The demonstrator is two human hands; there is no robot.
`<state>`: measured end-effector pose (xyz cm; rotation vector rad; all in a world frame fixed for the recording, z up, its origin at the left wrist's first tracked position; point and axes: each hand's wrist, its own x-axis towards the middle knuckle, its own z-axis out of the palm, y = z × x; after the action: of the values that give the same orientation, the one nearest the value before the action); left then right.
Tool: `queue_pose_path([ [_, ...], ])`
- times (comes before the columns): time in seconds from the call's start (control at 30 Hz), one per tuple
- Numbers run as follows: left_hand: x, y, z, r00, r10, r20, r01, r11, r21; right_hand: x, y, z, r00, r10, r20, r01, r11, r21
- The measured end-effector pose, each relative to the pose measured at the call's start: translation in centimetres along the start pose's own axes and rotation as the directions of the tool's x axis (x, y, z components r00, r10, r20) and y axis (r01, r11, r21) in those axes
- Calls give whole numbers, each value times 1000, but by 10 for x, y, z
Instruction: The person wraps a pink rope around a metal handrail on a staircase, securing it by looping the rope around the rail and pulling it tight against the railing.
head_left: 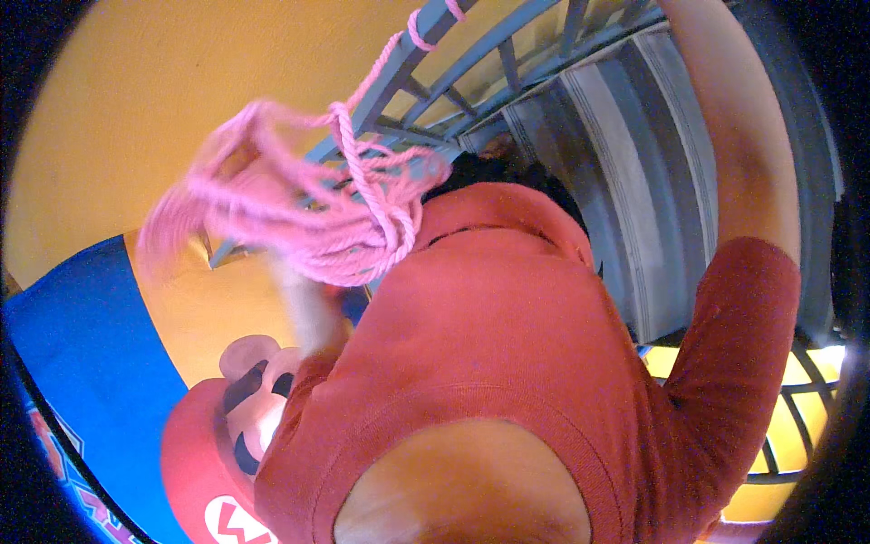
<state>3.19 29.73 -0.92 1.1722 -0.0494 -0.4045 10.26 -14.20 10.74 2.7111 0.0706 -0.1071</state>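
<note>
A bundle of pink cord [385,222] hangs in loose loops left of my torso, its left side smeared by motion. From it one strand runs up to a grey-blue metal bar [376,91] and winds round its upper part. My left forearm [313,313] reaches up, blurred, beneath the bundle. The cord hides my left hand, so its fingers and grip do not show. On the right, my right forearm [739,118] stretches up past the top edge, leaving the right hand out of the picture.
Behind the bar, a grey metal frame [507,63] with slats borders a striped grey fabric surface [625,163]. A yellow-orange wall [154,82] fills the upper left. Below it lies blue and yellow fabric [82,326] with a red-capped cartoon figure [204,444]. Yellow panels with dark lines [784,435] appear lower right.
</note>
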Motion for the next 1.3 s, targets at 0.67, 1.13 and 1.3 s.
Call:
queue_pose_path([
  [0.67,-101,-107,-243,794,-198,-574,296,952,81,4,4,31,977,-53,-209,66,996,56],
  [1.13,-55,-55,-124,833,-551,51,202,388,899,6,5,10,989,-59,-138,68,996,60],
  [1.3,32,-43,-4,885,-465,17,253,512,821,-1,8,7,997,-12,-70,14,1000,22],
])
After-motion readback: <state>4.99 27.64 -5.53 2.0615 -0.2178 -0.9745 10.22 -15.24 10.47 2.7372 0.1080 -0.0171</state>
